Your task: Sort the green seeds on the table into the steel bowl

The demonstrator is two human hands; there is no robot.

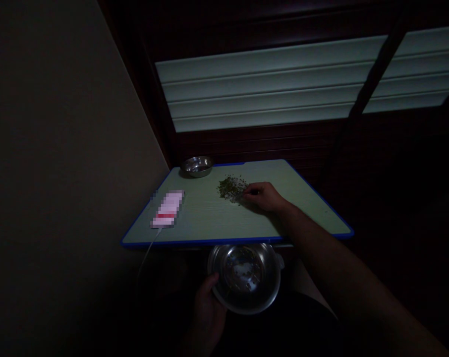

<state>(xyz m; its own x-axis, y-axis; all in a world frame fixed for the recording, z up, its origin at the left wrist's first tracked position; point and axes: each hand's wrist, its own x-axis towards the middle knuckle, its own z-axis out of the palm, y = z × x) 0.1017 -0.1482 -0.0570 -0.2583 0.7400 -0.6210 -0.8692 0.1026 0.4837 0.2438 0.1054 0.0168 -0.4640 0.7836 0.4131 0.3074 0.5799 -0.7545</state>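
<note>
The room is dim. My left hand (207, 310) grips the rim of a steel bowl (245, 277), held just below the near edge of a small green table (209, 218) with a blue border. The bowl has a few pale bits inside. My right hand (265, 197) rests on the table top, fingers curled and touching the right side of a small heap of green grains (230, 188). Whether the fingers pinch any grains cannot be made out.
A second, smaller steel bowl (197, 166) stands at the table's far left corner. A phone-like object (167, 209), blurred out, lies at the left with a white cable (146, 255) hanging off the near edge. A wall is to the left, shuttered windows behind.
</note>
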